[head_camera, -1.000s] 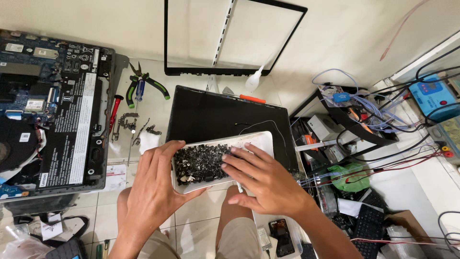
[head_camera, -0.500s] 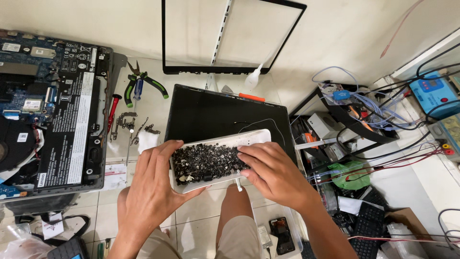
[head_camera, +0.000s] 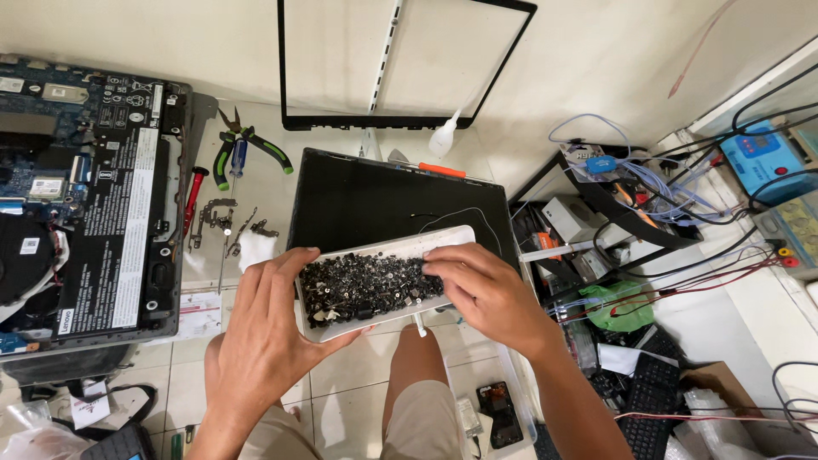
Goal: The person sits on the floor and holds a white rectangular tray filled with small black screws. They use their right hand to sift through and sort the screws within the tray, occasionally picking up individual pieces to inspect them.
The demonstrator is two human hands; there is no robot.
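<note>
pale tiled floor [head_camera: 358, 375]; plain cream wall [head_camera: 596, 51], even light

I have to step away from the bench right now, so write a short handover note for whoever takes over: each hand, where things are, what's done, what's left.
Left hand: holds the white rectangular plastic tray of small dark screws from below, grip closed on its left end.
Right hand: fingers rest in the screws at the tray's right end; whether a screw is pinched cannot be told.
Tray sits above the black laptop screen panel lying flat on the floor.
Opened laptop base lies left, green-handled pliers and red screwdriver beside it; the black screen bezel frame leans on the wall.
Done: laptop opened, bezel off.
Left: no screw visibly picked out; panel and base remain apart.
</note>
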